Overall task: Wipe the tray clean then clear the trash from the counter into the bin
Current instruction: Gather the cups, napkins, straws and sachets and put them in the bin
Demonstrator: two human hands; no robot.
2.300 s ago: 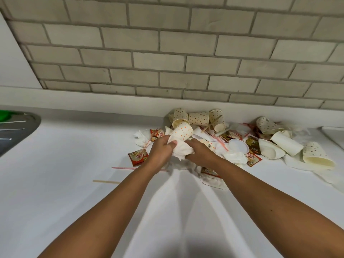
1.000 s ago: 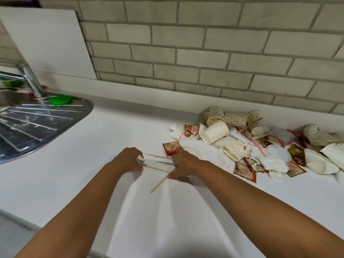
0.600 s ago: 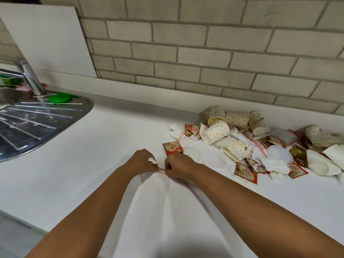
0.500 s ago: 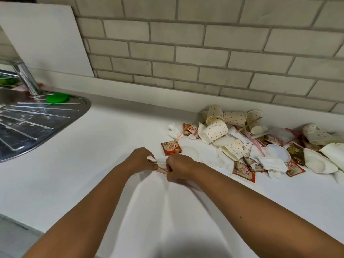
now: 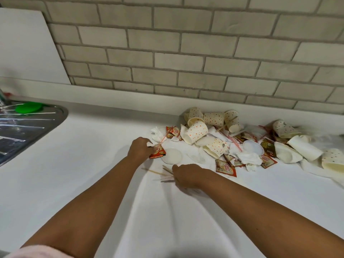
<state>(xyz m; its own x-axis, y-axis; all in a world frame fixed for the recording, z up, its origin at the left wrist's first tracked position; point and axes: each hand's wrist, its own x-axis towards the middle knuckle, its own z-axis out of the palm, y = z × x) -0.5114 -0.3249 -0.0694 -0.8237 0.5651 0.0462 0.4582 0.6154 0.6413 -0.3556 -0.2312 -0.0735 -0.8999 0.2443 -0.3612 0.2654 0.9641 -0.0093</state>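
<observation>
Trash lies heaped on the white counter (image 5: 78, 164) by the wall: dotted paper cups (image 5: 197, 131), plain white cups (image 5: 305, 148), red sachets (image 5: 226, 167), white lids (image 5: 172, 156), crumpled tissue (image 5: 249, 158) and straws. My left hand (image 5: 141, 148) has its fingers curled round a white paper scrap (image 5: 149, 144), and its fingertips are on a red sachet (image 5: 157, 152) at the pile's left edge. Just in front of the pile, my right hand (image 5: 186, 174) grips wooden stir sticks (image 5: 165, 174) that fan out to its left. Neither a tray nor a bin is in view.
A steel sink drainboard (image 5: 28, 127) with a green object (image 5: 28, 107) on it sits at the far left. A white board (image 5: 28, 45) leans on the brick wall (image 5: 186, 53). The counter's front edge runs along the bottom left.
My hands have parted. The left one went forward to the red sachet, and the right one moved right, near the pile, with the stir sticks. The view swung right.
</observation>
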